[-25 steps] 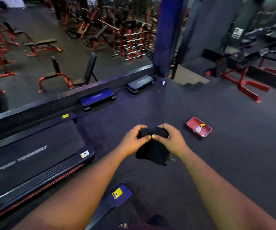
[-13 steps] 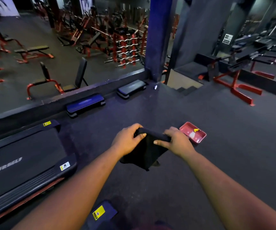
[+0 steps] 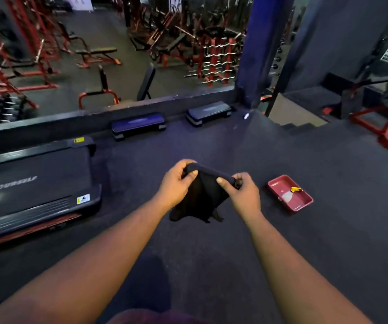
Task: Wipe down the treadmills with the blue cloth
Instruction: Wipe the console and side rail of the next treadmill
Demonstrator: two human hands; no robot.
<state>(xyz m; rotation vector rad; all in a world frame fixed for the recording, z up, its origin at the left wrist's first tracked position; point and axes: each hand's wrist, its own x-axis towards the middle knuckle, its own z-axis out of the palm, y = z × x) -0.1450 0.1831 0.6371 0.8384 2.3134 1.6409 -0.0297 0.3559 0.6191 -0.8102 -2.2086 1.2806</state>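
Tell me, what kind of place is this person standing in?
Almost certainly a gym: a treadmill sits to the left, step platforms line the ledge, and racks of curl bars stand on the floor below.

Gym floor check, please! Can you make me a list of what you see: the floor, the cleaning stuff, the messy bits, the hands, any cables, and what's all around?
Surface: dark rubber floor, raised above the weights area.
Job's things: dark cloth held up in the air; treadmill to the left, cloth not touching it.
Clutter: red tray on the floor to the right, with a small yellow item in it.
Hands: left hand and right hand each pinch the cloth's top edge.
Cables: nothing seen.
Surroundings: two step platforms by the ledge, a blue pillar, red benches and a barbell rack beyond.
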